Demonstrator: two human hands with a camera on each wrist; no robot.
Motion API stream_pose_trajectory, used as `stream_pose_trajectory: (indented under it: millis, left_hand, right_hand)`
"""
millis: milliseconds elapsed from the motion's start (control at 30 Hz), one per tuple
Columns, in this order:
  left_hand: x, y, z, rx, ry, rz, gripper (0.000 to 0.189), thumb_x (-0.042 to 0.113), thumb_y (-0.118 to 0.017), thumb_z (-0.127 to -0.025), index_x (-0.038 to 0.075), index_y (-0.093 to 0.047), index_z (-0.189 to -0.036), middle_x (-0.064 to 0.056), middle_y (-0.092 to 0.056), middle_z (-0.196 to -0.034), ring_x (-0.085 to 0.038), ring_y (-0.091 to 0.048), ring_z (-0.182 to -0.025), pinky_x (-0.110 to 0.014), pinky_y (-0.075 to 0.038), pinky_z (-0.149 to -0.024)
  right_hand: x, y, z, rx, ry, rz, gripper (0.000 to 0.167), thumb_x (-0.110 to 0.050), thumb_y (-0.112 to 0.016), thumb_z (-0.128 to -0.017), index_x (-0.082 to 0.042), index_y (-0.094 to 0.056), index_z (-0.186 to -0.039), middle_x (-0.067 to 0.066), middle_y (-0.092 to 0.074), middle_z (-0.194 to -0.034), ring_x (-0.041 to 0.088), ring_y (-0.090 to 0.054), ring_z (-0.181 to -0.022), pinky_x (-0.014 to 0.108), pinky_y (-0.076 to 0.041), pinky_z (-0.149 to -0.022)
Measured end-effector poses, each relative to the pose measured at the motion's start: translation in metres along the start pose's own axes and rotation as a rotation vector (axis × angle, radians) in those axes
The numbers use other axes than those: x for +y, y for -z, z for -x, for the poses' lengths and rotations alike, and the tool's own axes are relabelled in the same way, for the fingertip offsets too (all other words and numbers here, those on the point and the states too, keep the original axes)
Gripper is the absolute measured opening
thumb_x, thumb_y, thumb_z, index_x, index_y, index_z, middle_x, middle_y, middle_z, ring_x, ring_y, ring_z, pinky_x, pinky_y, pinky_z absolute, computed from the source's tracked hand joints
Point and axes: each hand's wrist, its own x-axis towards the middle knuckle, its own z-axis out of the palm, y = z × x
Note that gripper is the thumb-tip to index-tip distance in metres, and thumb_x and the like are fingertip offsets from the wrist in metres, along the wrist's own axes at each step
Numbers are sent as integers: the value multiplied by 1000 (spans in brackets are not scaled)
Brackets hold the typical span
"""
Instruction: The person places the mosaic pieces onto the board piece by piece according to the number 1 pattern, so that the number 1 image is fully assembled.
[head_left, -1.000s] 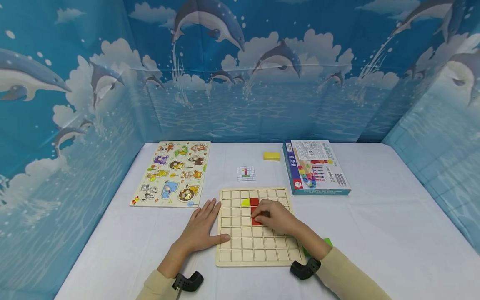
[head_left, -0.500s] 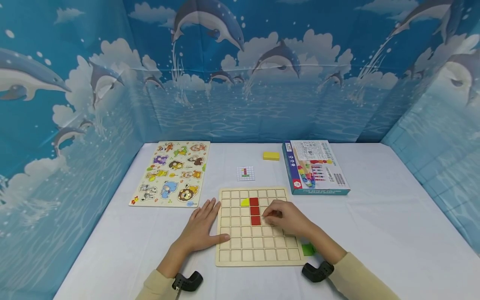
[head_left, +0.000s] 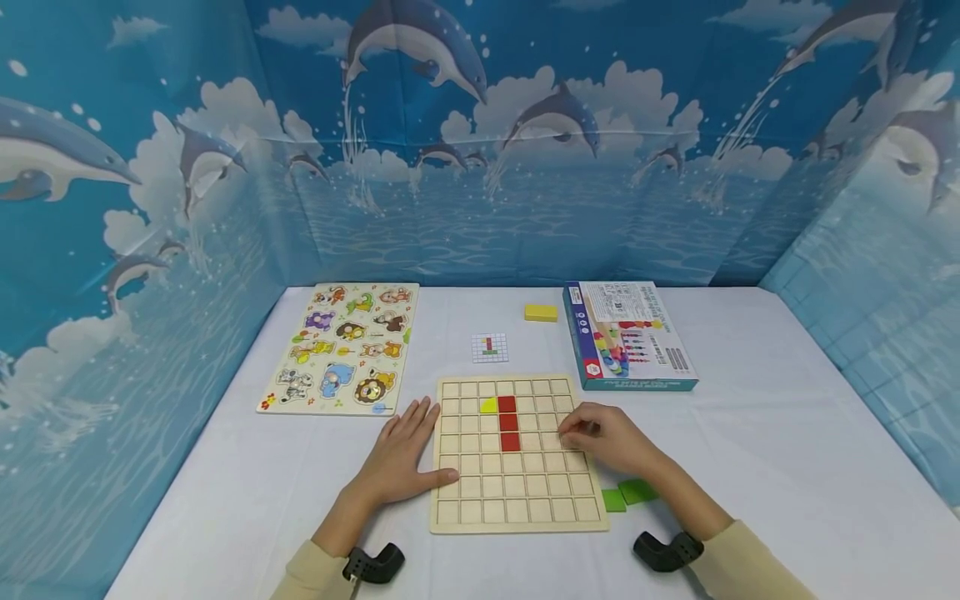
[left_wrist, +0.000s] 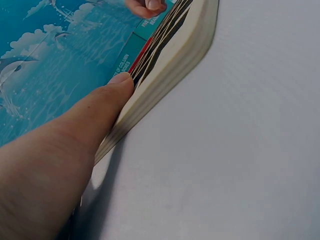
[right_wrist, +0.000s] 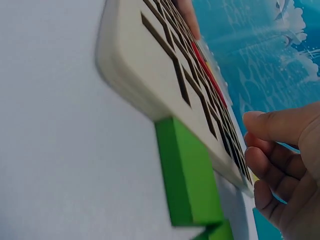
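Note:
A wooden grid board [head_left: 517, 487] lies flat on the white table, with three red square tiles [head_left: 509, 422] in a column and a yellow rounded tile [head_left: 489, 405] beside the top one. My left hand [head_left: 405, 454] rests at the board's left edge, fingers spread and thumb on the rim. Over the right edge hovers my right hand [head_left: 611, 435], its fingers loosely bent; the right wrist view shows nothing between thumb and fingers. Below that hand, green tiles [head_left: 614, 500] lie by the board's lower right side, one against its edge [right_wrist: 187, 172].
A small printed grid card [head_left: 490, 347] lies beyond the board, a yellow block [head_left: 541, 312] farther back. An animal puzzle board [head_left: 345, 350] is at the left, a flat box [head_left: 632, 336] at the back right. Dolphin-print cloth [head_left: 480, 225] encloses the table.
My right hand has drawn away from the red tiles toward the right edge of the board, uncovering the red column and the green tiles. My left hand has stayed in place.

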Motion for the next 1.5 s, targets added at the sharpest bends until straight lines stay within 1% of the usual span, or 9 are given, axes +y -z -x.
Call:
stream_pose_trajectory:
  millis: [300,500,800,967,1133,1267,1400,1500]
  left_hand:
    - [0,0,0,-2,9,6,105,72,-58,-80,10,-21,-156,-10,-16,-162,-25,-9,-149,-51,-9,-116]
    - [1,0,1,-2,7,6,105,72,-58,-80,9,-21,-156,-10,-15,-162,-26,-9,-148,-52,-9,-116]
    - [2,2,1,-3,-2,13,105,71,-58,-81,9,-20,-156,-11,-15,-161,-25,-9,-149,-51,-9,-117]
    - [2,2,1,-6,0,15,105,71,-58,-81,9,-20,-156,-10,-14,-162,-25,-8,-149,-51,-9,-116]
    - [1,1,1,-3,-1,9,105,72,-58,-81,9,-20,-156,-11,-14,-162,-26,-9,-148,-52,-9,-116]
    - [1,1,1,1,-6,9,105,72,-58,-81,9,-21,-156,-11,-15,-161,-27,-9,-148,-52,-9,-116]
    - [1,0,1,6,-8,8,105,72,-58,-80,9,-21,-156,-11,-15,-161,-26,-10,-148,-52,-9,-116]
    - [0,0,1,8,-9,6,105,72,-57,-80,9,-21,-156,-11,-15,-161,-26,-10,-148,-52,-9,-116]
  right_hand:
    - [10,10,13,32,-30,1,5,-11,-71,-89,-14,-73,-92,-8,-62,-84,12,-55,-77,25,-47,-70]
    - [14,15,20,-1,-46,0,3,-15,-72,-90,-14,-73,-92,-8,-63,-85,12,-55,-78,25,-46,-71]
    - [17,20,32,-28,-15,1,5,-16,-74,-88,-15,-73,-92,-10,-64,-83,10,-54,-76,24,-47,-69]
    - [18,26,40,-16,-40,6,5,-19,-74,-88,-15,-73,-92,-9,-63,-83,9,-54,-76,24,-46,-70]
    - [21,33,48,18,-80,24,5,-19,-74,-88,-15,-73,-92,-9,-63,-84,9,-54,-77,25,-45,-71]
    - [25,38,54,36,-131,43,5,-19,-75,-87,-16,-73,-91,-9,-63,-84,10,-54,-78,25,-45,-71]
    - [28,44,60,29,-180,46,6,-19,-75,-87,-16,-74,-92,-8,-64,-85,10,-54,-78,25,-46,-72]
    - [30,48,63,1,-187,41,8,-20,-75,-87,-14,-74,-93,-7,-64,-86,10,-54,-78,25,-46,-72]
